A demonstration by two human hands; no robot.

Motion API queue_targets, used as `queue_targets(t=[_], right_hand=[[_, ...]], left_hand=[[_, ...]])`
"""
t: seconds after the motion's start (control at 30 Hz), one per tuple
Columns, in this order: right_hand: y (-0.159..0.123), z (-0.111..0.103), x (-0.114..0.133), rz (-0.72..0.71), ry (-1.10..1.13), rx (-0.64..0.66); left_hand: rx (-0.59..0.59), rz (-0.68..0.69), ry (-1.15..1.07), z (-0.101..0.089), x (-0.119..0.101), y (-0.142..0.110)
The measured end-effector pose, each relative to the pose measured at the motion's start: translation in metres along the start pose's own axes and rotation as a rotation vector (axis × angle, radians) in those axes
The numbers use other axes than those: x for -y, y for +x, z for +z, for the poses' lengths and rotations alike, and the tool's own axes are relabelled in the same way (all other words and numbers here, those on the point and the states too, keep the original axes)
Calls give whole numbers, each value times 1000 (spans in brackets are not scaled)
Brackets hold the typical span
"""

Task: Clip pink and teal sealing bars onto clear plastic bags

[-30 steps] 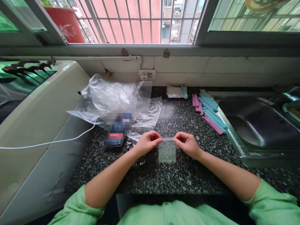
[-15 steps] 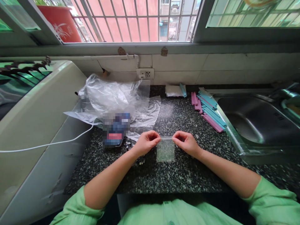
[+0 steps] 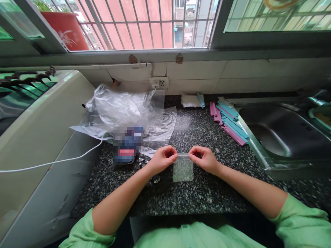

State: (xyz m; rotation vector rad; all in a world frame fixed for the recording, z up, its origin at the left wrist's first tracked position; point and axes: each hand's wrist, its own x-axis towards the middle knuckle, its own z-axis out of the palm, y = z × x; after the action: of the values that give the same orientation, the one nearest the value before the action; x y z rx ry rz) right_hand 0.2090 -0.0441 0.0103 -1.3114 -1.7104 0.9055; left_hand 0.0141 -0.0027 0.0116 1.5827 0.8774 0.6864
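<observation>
A small clear plastic bag (image 3: 183, 169) hangs between my two hands, its top edge stretched level above the speckled counter. My left hand (image 3: 164, 159) pinches the bag's upper left corner between thumb and forefinger. At the upper right corner, my right hand (image 3: 204, 159) does the same with thumb and fingertip. The bag looks flat, with nothing visible inside. Several small shiny pieces (image 3: 156, 180) lie on the counter beside my left wrist, partly hidden by the hand and forearm.
A phone (image 3: 128, 144), partly blurred, lies left of my hands, before a heap of crumpled clear plastic (image 3: 119, 106). Pink and blue strips (image 3: 230, 122) lie by the steel sink (image 3: 274, 132). A white packet (image 3: 190, 100) rests near the wall. A white cable (image 3: 64, 159) crosses at left.
My hands have come slightly closer together on the bag's top edge, and the right has shifted a little left. The camera view has tilted slightly.
</observation>
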Motion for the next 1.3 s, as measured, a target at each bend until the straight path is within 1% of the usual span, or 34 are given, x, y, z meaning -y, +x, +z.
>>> queue_targets(t=[0.13, 0.23, 0.47, 0.67, 0.87, 1.03, 1.2, 1.3], right_hand=[[0, 3, 1, -2, -2, -15], [0, 5, 1, 9, 0, 0], [0, 5, -1, 26, 21, 41], [0, 8, -3, -22, 25, 60], [0, 7, -3, -82, 10, 20], [0, 5, -3, -64, -5, -17], [0, 5, -3, -24, 8, 8], [0, 6, -2, -40, 6, 19]], left_hand=[[11, 9, 12, 5, 2, -1], [-3, 25, 45, 7, 0, -2], [-5, 88, 111, 4, -1, -3], [-5, 151, 166, 5, 0, -3], [-17, 89, 128, 8, 1, -2], [-71, 60, 53, 6, 1, -1], [-79, 55, 56, 6, 2, -1], [-71, 71, 81, 7, 3, -1]])
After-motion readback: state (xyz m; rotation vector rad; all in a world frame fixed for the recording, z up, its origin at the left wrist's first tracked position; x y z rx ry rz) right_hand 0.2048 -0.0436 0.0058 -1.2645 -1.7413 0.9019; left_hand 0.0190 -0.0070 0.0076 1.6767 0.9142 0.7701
